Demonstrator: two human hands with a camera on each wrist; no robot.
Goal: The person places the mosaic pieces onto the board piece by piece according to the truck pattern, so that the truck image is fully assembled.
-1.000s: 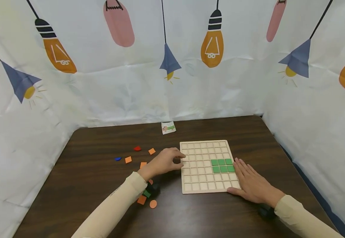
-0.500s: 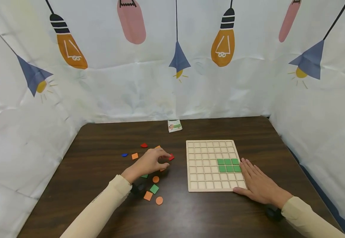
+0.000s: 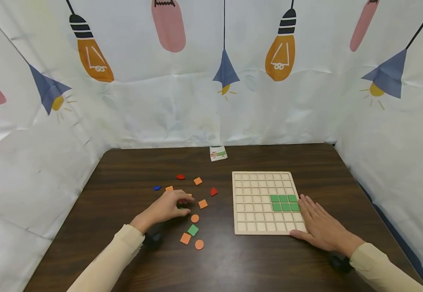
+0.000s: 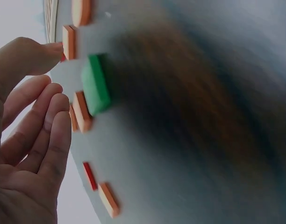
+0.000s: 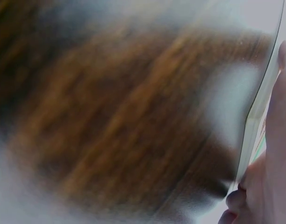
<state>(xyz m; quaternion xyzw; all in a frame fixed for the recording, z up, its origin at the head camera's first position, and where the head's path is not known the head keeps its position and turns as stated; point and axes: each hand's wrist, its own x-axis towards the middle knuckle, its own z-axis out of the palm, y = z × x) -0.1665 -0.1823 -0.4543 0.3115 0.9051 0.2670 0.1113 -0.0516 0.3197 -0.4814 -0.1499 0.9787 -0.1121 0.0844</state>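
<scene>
My left hand [image 3: 167, 207] hovers among loose tiles on the dark table, thumb and fingers parted with nothing between them. Close by its fingertips in the left wrist view lies a green tile [image 4: 96, 84], beside an orange square tile [image 4: 82, 111]. In the head view the hand partly covers that green tile. My right hand [image 3: 320, 225] lies with straight fingers along the right edge of a wooden grid board [image 3: 249, 219], its thumb at the near right corner. A block of green squares [image 3: 284, 203] fills two short rows at the board's right side.
Red pieces [image 3: 214, 191], a blue piece [image 3: 157, 188], round orange tiles [image 3: 199, 244], orange squares [image 3: 203, 204] and another green square [image 3: 193, 230] lie scattered left of the board. A small printed card [image 3: 218, 153] lies at the table's far edge.
My left hand has moved left from the board's left edge to the loose tiles. A red piece now lies uncovered between tiles and board. The right hand stays at the board; the head view has shifted slightly.
</scene>
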